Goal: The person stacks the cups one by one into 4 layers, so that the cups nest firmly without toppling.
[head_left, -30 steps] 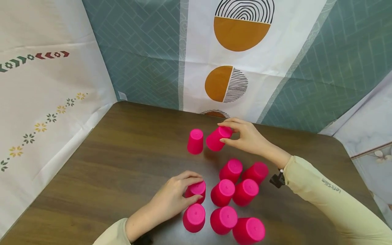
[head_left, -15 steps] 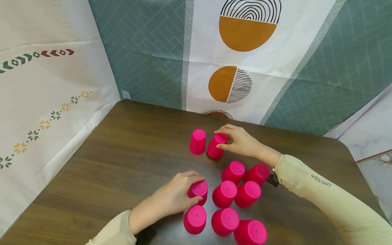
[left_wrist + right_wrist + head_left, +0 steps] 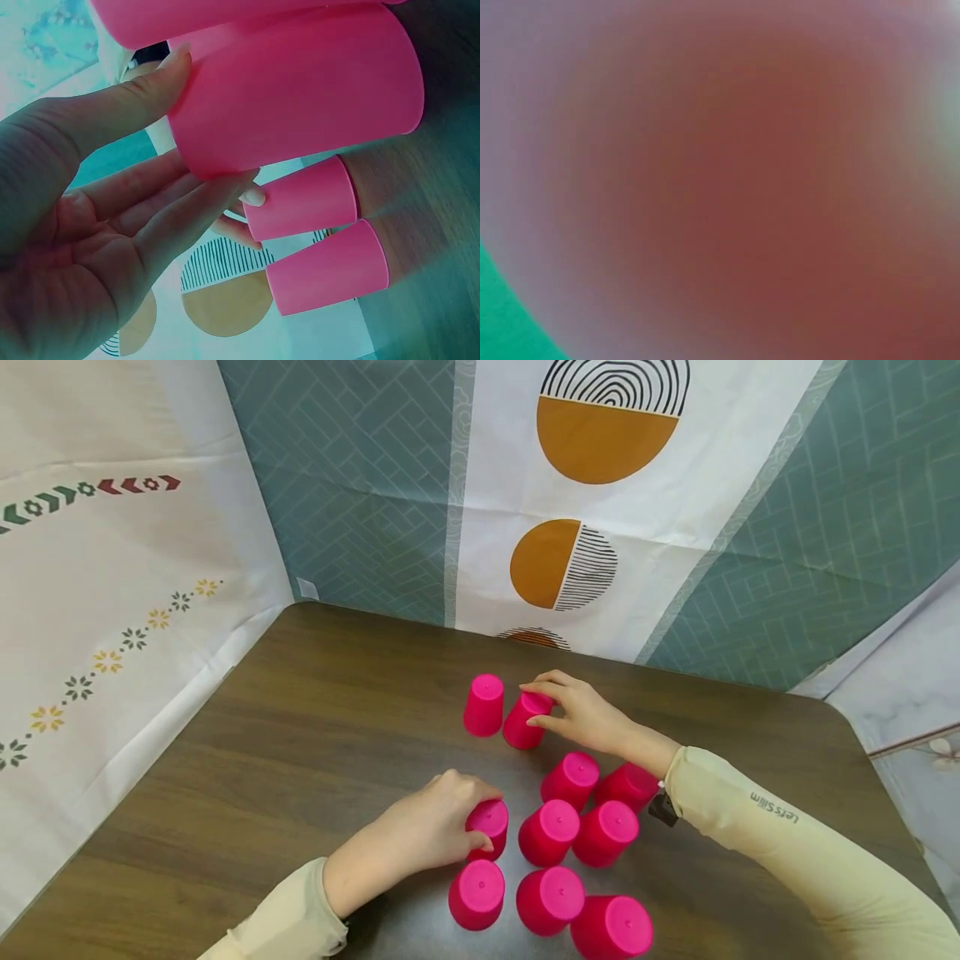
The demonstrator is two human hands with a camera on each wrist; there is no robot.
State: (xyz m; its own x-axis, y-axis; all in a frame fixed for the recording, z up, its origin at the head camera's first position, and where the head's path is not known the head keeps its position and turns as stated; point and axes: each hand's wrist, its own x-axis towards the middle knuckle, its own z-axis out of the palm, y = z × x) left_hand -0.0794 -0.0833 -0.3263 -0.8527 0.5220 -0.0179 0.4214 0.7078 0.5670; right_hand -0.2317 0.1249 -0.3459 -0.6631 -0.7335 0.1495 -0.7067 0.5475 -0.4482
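At the back of the group in the head view, my right hand (image 3: 581, 714) holds a bright pink cup (image 3: 522, 731) by its upper end, thumb on the near side and fingers over the far side. This cup is upside down, close beside another upturned pink cup (image 3: 483, 706) on its left. Nearer to me, my left hand (image 3: 431, 827) grips a third pink cup (image 3: 487, 821) near its top. In the left wrist view, the thumb (image 3: 161, 82) presses one side of that cup (image 3: 300, 90) and the fingers lie along the other. A blur fills the right wrist view.
Several more upturned pink cups (image 3: 550, 832) stand in close rows to the right of my left hand, and one (image 3: 477, 893) stands just in front of it. The brown wooden table (image 3: 300, 727) ends at a patterned cloth (image 3: 360, 510) behind.
My right hand has brought its cup down from a tilted position toward the tabletop, slightly nearer to me. The left hand keeps its hold on its cup, with the wrist shifted a little.
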